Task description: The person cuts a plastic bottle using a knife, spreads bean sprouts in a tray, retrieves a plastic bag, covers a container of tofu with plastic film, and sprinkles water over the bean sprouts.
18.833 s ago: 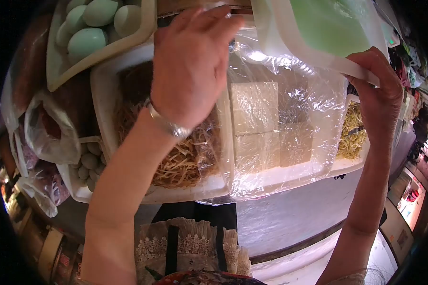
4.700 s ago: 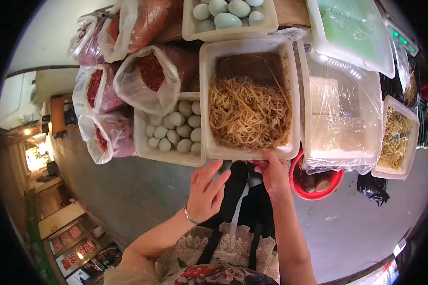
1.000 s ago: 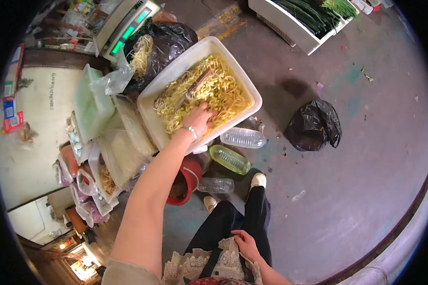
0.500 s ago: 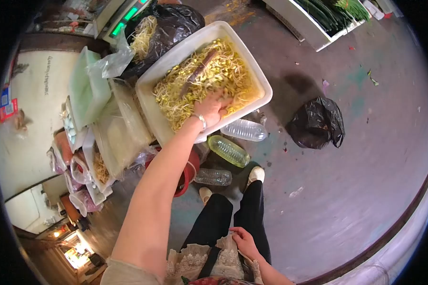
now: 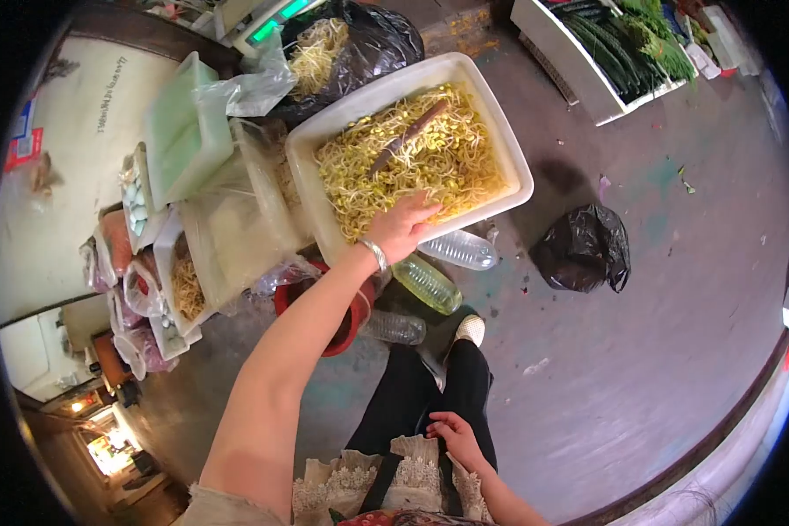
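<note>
A white tub [image 5: 506, 131] full of yellow bean sprouts [image 5: 351, 162] stands at the upper middle, with a dark brown stick-like piece [image 5: 408, 138] lying on the sprouts. My left hand [image 5: 401, 226], a silver bracelet at its wrist, is at the tub's near edge, its fingers spread over the closest sprouts; nothing is seen held in it. Down by my lap, my right hand [image 5: 454, 435] has loosely curled, parted fingers and holds nothing visible. Behind the tub, more sprouts [image 5: 318, 54] lie in an open black bag [image 5: 381, 48].
Plastic bottles [image 5: 427, 285] and a red bucket [image 5: 351, 324] are on the floor below the tub. A black bag [image 5: 583, 250] sits on the floor at right. Upper right is a white crate [image 5: 607, 110] of green vegetables. Film-covered and green-filled tubs [image 5: 222, 145] stand at left.
My left hand has drawn back from deeper in the sprouts toward the tub's near edge. The right hand remains near my lap, its fingers slightly more parted. The view has shifted a little.
</note>
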{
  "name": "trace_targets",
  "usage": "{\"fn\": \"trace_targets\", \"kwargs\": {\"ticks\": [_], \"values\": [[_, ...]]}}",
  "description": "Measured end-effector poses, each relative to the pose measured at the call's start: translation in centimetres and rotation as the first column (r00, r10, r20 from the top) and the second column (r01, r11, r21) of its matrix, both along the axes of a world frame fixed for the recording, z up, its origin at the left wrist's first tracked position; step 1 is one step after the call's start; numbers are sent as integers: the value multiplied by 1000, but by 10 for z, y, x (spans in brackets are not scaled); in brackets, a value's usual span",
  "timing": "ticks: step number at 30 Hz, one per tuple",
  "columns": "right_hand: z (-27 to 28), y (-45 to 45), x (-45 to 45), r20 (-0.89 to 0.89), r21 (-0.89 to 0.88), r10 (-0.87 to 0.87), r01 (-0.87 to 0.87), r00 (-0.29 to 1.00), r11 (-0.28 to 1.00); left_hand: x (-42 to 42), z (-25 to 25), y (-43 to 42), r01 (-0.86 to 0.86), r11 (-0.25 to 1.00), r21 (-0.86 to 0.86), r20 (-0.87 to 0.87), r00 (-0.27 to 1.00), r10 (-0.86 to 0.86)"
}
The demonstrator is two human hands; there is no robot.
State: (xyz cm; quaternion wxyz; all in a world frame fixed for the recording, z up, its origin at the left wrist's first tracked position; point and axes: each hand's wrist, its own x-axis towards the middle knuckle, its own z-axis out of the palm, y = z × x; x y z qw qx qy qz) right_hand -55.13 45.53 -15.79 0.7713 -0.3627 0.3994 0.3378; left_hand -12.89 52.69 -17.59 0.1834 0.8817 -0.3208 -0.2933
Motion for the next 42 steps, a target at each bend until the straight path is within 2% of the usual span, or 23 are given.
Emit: {"fn": "trace_targets", "kwargs": {"ticks": [2, 4, 6, 8, 10, 12, 14, 15, 16, 18, 19, 21, 24, 25, 28, 30, 31, 32, 34, 37, 40, 41, 42], "values": [[8, -9, 17, 38, -10, -2, 2, 999, 1000, -9, 9, 4, -98, 990, -98, 61, 993, 104], [23, -25, 47, 114, -244, 74, -44, 991, 969, -14, 17, 11, -69, 994, -80, 26, 997, 72], [31, -46, 86, 267, -411, 172, -50, 948, 910, -24, 21, 15, -93, 996, -11, 166, 982, 94], [44, -64, 137, 385, -620, 299, 5, 873, 784, -23, 28, 21, -118, 993, -31, 196, 973, 122], [79, -84, 206, 386, -782, 490, -5, 782, 623, -18, 30, 24, -189, 982, 14, 163, 969, 184], [76, -101, 266, 435, -883, 673, 137, 599, 449, -11, 15, 26, -220, 973, 65, 125, 969, 211], [66, -113, 331, 448, -894, 756, 222, 478, 389, 1, -15, 21, -135, 977, 164, 33, 991, 132], [47, -122, 363, 389, -917, 818, 265, 424, 299, 6, 23, 5, -193, 953, 232, -100, 970, 220], [25, -128, 388, 320, -931, 867, 296, 383, 213, 9, 23, -5, -233, 933, 274, -180, 941, 288], [5, -139, 433, 143, -984, 900, 160, 411, 84, -3, -77, 6, -69, 971, 230, -30, 996, 78], [-12, -144, 455, 98, -992, 915, 117, 391, 57, 1, -61, -4, -95, 967, 236, -38, 994, 106], [-41, -144, 489, 47, -997, 934, 73, 354, 23, 13, -5, -33, -241, 875, 420, -171, 926, 337], [-59, -132, 510, -26, -999, 956, 32, 292, -37, 23, -22, -35, -269, 868, 416, -217, 898, 382], [-59, -127, 513, -27, -997, 954, 63, 298, -48, 26, -5, -43, -345, 843, 412, -232, 855, 463], [-70, -126, 498, -75, -985, 965, 134, 251, -112, 21, -13, -45, -358, 831, 426, -196, 860, 472], [-74, -141, 480, -213, -941, 977, 268, 10, -208, 26, -6, -47, -373, 827, 421, -192, 854, 483], [-70, -151, 484, -214, -966, 976, 158, -43, -205, 24, -2, -49, -383, 823, 418, -189, 850, 492], [-68, -153, 489, -217, -965, 975, 162, -49, -207, 24, -3, -49, -390, 822, 415, -188, 847, 497], [-62, -150, 501, -256, -967, 966, 14, -27, -256, 25, -4, -47, -394, 814, 426, -209, 833, 513], [-45, -140, 486, -215, -974, 975, 66, 60, -219, 24, -7, -46, -392, 816, 424, -204, 837, 508], [3, -154, 488, -282, -959, 956, 54, -75, -279, 29, 5, -47, -373, 818, 438, -224, 835, 502], [6, -156, 491, -202, -969, 978, 152, -50, -193, 29, 3, -48, -384, 815, 433, -226, 830, 511], [12, -156, 496, -206, -968, 977, 156, -60, -195, 29, 1, -48, -371, 816, 444, -213, 841, 498]]}}
